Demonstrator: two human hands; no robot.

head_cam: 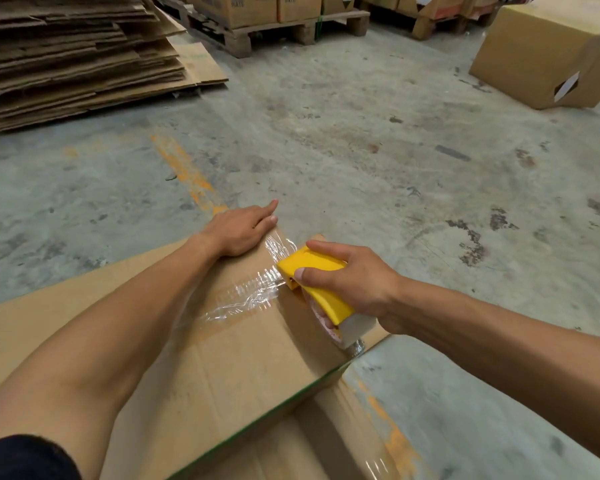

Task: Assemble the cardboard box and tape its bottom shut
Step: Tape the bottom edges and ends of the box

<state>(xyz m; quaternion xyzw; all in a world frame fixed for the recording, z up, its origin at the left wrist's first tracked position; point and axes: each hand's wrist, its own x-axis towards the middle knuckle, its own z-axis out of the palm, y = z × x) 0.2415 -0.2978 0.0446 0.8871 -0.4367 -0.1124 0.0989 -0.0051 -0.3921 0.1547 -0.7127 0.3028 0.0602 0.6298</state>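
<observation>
Cardboard box lies on the concrete floor directly below the camera, flaps folded shut, bottom face up. Clear tape runs along the seam toward the far edge; it looks wrinkled and bunched, not lying flat.

Right hand closed around the yellow tape dispenser, nose down on the tape near the far corner. Left hand open, palm flat, pressing the far edge of the box, index finger pointing past it.

Risks, as judged from here:
- Wrinkles already in the strip may leave air channels, so the seam bonds weakly and could peel under load.
- Dispenser sits close to the box edge; if it runs off without wrapping down the side, the strip end may lift.
- Left hand lies just beside the tape path; fingers could catch the adhesive or the cutter blade.
- Easing off the left palm might let the flaps spring up and gap the seam.

Well apart: stack of flattened cardboard far left, an assembled box far right.
</observation>
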